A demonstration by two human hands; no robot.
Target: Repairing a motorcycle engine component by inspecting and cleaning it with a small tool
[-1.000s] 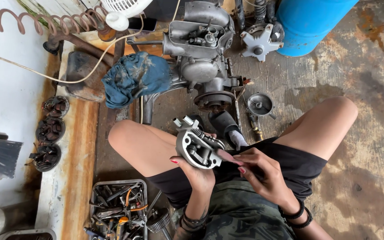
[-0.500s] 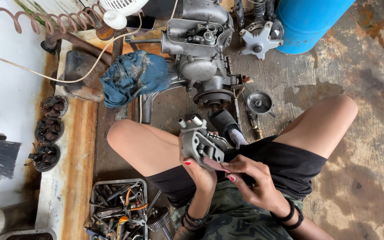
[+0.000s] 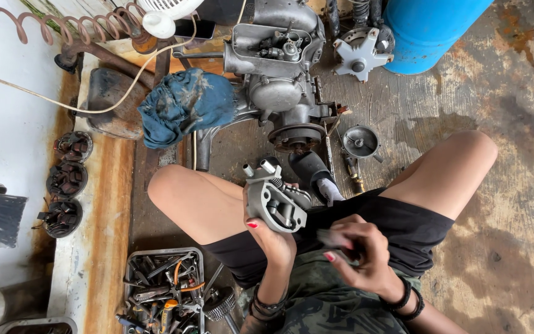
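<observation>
My left hand (image 3: 271, 238) grips a grey cast-metal engine part (image 3: 274, 201) and holds it up above my lap, its open face turned toward me. My right hand (image 3: 358, 252) is just right of it, fingers closed around a small dark tool (image 3: 330, 239) that is blurred; the tool's tip is a little apart from the part. I sit on the floor with knees spread. A small engine (image 3: 276, 74) lies on the concrete in front of me.
A blue rag (image 3: 183, 105) lies left of the engine. A blue barrel (image 3: 431, 31) stands at the back right, with a round metal cover (image 3: 360, 141) and a star-shaped part (image 3: 360, 57) nearby. A tool tray (image 3: 163, 291) is at my left, coils (image 3: 66, 182) on the ledge.
My left hand has turned and lifted the metal part slightly. My right hand has drawn back to the right and down, away from the part.
</observation>
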